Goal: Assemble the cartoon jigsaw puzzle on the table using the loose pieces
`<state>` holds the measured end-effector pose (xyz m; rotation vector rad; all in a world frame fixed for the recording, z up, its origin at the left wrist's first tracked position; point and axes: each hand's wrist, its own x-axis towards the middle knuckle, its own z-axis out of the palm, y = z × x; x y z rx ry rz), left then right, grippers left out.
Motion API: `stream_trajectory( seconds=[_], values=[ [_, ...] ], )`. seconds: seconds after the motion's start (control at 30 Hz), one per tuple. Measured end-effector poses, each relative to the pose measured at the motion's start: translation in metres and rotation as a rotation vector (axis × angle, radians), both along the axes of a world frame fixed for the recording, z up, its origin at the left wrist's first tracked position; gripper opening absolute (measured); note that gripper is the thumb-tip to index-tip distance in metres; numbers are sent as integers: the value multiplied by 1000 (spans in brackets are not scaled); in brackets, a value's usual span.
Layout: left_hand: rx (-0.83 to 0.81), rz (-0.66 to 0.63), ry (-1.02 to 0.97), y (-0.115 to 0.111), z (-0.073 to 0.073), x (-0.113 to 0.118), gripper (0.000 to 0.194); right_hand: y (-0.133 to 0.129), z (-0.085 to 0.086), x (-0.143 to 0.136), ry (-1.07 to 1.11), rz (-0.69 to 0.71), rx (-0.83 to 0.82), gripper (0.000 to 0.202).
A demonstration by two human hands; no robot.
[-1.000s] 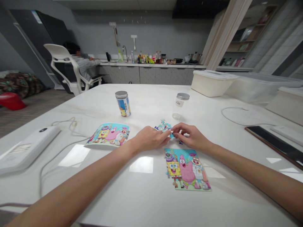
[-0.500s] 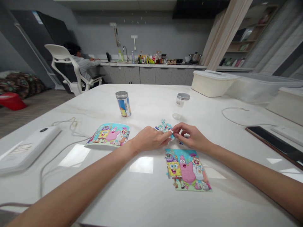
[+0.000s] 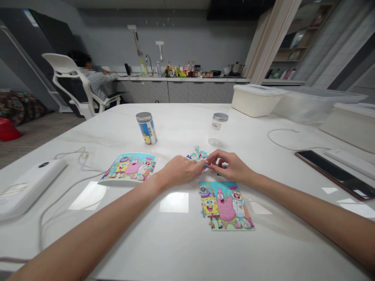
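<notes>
A partly assembled jigsaw puzzle [image 3: 225,207] with cartoon characters lies flat on the white table, its left edge jagged. Just beyond it is a small pile of loose puzzle pieces [image 3: 198,153], partly hidden by my hands. My left hand [image 3: 183,171] is closed at the pile, fingertips pinched against a small blue puzzle piece [image 3: 206,166]. From the other side my right hand [image 3: 230,166] pinches at the same piece, thumb and index finger nearly meeting the left fingertips. A curled picture sheet [image 3: 130,167] with the same cartoon rests left of my left hand.
Behind the pile stand a printed can [image 3: 147,130] and a clear jar [image 3: 216,130] with metal lids. A white power bank [image 3: 31,187] with cables lies left, a dark phone [image 3: 334,173] right. Storage boxes [image 3: 258,102] line the far right. A person sits in a white chair [image 3: 73,84].
The view has shifted slightly, so everything sits a little further left. My hands stay together over the loose pieces, with only small finger movements.
</notes>
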<state>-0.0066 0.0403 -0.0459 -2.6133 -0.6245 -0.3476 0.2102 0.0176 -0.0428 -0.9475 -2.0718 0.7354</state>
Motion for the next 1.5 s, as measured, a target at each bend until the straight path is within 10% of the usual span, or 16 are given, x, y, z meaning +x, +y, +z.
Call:
stream_trajectory(
  seconds=[1.1,1.33,1.5],
  values=[
    [-169,19,-85,0,-2,-1,24,-1,2,-2,-44,-16,6,10],
    [-406,121,-292,1,2,-4,21,16,-7,8,250,-494,-18,27],
    [-623,305,-583,11,11,-9,18,24,-12,13,306,-535,-143,29]
  ],
)
